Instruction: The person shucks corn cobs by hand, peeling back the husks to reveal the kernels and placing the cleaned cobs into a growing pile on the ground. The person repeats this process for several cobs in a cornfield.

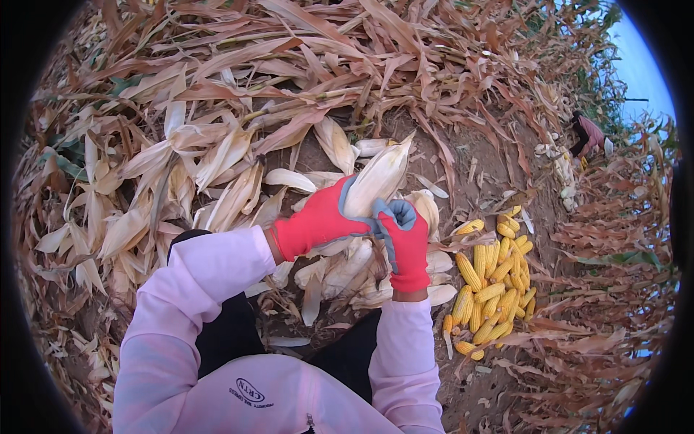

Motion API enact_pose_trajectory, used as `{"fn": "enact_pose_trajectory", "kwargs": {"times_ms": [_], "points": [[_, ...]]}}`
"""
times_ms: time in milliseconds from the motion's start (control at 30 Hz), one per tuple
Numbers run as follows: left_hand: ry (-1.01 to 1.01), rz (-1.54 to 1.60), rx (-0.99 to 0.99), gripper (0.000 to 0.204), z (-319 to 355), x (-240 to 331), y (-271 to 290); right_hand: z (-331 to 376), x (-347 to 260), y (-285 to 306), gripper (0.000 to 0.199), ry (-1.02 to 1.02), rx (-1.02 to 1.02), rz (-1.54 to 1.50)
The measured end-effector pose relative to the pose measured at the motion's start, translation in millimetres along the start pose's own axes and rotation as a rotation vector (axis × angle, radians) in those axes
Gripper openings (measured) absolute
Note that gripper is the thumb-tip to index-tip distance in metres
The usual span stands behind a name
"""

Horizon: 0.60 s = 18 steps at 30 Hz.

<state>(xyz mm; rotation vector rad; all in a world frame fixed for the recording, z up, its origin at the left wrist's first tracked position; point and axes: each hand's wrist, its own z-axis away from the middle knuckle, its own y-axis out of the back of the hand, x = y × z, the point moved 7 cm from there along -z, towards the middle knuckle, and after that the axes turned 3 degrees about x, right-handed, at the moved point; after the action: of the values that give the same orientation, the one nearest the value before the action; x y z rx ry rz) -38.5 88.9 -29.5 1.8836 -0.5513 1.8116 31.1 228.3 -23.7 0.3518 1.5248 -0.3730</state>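
Observation:
An ear of corn (379, 175) in its pale, dry husk points up and to the right in front of me. My left hand (322, 217), in a red glove with grey palm and fingers, is closed around its lower part. Beside the ear's lower end is my right hand (403, 242), gloved alike, with its fingers curled in and touching the left thumb. What those fingers pinch, if anything, is hidden. Below both hands lie several husk-covered ears (348, 269) and loose husks.
A pile of bare yellow corn cobs (495, 282) lies on the soil to my right. Dry stalks and leaves (289, 65) cover the far ground, and opened husks (152, 181) lie at left. Another person (589, 136) bends down at the far right, near pale husks.

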Motion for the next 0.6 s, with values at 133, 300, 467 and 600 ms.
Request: {"fn": "enact_pose_trajectory", "kwargs": {"times_ms": [133, 300, 467, 600], "points": [[0.039, 0.005, 0.019, 0.088, 4, -8, 1, 5, 5, -3, 0.015, -0.096, 0.0, -0.064], [0.116, 0.274, -0.105, 0.077, 8, 2, -4, 7, 6, -6, 0.014, -0.134, -0.038, -0.235], [0.286, 0.702, -0.184, 0.063, 14, 15, -18, 10, 6, -9, 0.012, -0.12, -0.11, -0.54], [0.141, 0.389, -0.136, 0.061, 1, -8, -3, 15, 6, -15, 0.009, -0.088, -0.129, -0.412]]}}
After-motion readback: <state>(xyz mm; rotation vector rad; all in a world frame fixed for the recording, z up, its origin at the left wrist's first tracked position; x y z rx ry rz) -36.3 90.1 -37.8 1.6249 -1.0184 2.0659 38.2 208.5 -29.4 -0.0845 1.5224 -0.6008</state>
